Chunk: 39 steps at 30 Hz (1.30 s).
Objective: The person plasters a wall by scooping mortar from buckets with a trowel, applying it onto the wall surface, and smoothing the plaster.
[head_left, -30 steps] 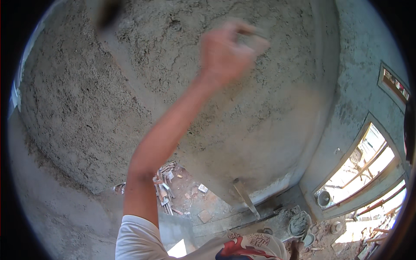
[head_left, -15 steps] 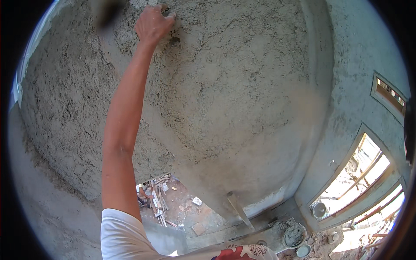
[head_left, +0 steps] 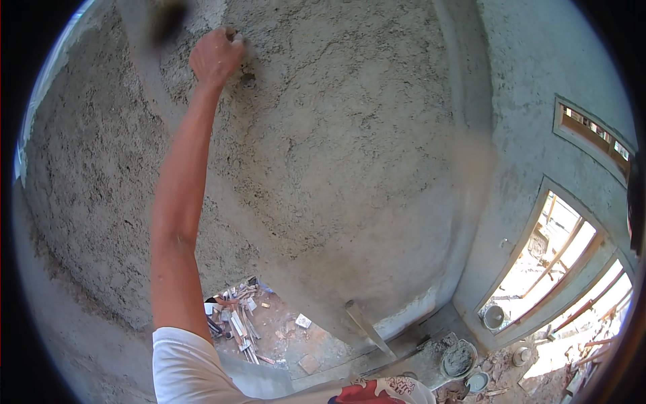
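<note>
My left hand (head_left: 217, 56) is raised to the upper part of a rough grey plastered wall (head_left: 350, 121), back of the hand toward me. Its fingers are curled and the thumb sits close to them. Whether something small is pinched there I cannot make out. Just below and right of the hand, a small dark hole (head_left: 248, 80) shows in the plaster. My left arm stretches up along the wall from a white sleeve (head_left: 185, 360). My right hand is out of the picture.
Low in the wall, an opening shows scrap wood (head_left: 242, 330) and part of another person (head_left: 219, 306). A wooden post (head_left: 369, 328) leans at lower middle. A tub of mortar (head_left: 459, 359), a bucket (head_left: 478, 382) and a pail (head_left: 494, 316) by the window frame (head_left: 538, 256) are at right.
The whole view has shifted, so the wall and windows appear farther left. My left hand keeps its place beside the hole, fingers still curled.
</note>
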Tool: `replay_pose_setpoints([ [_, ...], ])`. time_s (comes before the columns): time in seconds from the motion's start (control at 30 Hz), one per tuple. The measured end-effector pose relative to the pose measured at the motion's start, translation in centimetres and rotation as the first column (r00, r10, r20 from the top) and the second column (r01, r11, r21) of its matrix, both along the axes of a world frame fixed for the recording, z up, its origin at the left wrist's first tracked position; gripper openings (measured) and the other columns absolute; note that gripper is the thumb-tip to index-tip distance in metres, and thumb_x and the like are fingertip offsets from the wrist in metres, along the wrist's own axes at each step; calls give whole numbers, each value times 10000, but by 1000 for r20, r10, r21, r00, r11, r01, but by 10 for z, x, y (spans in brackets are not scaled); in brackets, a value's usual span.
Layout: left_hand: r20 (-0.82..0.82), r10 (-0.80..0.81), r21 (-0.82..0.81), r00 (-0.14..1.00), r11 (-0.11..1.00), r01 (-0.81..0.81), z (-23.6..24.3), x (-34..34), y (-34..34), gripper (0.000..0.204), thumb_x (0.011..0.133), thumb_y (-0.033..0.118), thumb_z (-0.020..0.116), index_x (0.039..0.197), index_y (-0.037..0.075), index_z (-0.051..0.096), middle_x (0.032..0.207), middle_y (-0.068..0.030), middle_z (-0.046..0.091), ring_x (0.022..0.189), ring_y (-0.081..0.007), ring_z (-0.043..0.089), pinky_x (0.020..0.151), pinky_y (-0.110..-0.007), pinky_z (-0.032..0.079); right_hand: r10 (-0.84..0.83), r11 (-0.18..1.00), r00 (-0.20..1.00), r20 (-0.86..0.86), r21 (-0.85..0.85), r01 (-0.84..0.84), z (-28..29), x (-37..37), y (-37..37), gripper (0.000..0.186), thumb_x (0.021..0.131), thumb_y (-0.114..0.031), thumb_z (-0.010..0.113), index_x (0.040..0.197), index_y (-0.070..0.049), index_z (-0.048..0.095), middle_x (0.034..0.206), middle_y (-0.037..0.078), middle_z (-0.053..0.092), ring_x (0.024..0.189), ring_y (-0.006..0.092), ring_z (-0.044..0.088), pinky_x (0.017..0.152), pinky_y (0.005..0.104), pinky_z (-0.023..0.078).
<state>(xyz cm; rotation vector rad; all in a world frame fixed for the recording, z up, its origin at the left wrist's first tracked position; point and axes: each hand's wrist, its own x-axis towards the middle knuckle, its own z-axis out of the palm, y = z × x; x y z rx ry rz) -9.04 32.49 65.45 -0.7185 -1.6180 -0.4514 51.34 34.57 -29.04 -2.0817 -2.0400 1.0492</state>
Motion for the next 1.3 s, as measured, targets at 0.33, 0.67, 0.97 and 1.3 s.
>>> replay_pose_setpoints([
  [0.33, 665, -683, -343, 302, 80, 936, -178, 257, 79, 418, 819, 366, 798, 1163, 133, 753, 1058, -87, 765, 899, -172, 714, 850, -334, 562, -64, 998, 998, 11, -21, 64, -14, 18, -25, 723, 796, -319, 642, 1405, 24, 458, 1393, 276, 513, 1282, 398, 491, 1070, 457, 388],
  [0.67, -108, -260, -179, 960, 955, 238, -17, 54, 179, 347, 954, 443, 615, 1184, 221, 750, 1085, -74, 748, 967, -303, 701, 791, -486, 568, -167, 981, 986, 4, -96, 167, -24, 35, -60, 658, 799, -301, 639, 1364, 14, 520, 1347, 269, 560, 1234, 390, 541, 1029, 462, 427],
  [0.97, 21, -95, -77, 995, 992, 96, 26, 17, 178, 346, 878, 359, 626, 1176, 222, 738, 1123, -119, 728, 1068, -347, 678, 889, -496, 534, -266, 948, 962, 58, -165, 272, -21, 53, -68, 603, 801, -286, 637, 1326, 5, 576, 1306, 263, 602, 1191, 382, 586, 992, 466, 461],
  [1.3, -218, 107, -76, 970, 989, -126, 70, -44, 163, 422, 934, 455, 607, 1286, 240, 694, 1227, -116, 706, 1126, -345, 664, 934, -492, 527, -335, 914, 939, 79, -214, 344, -46, 73, -118, 548, 803, -268, 634, 1284, -5, 638, 1260, 256, 649, 1142, 374, 637, 951, 471, 499],
])
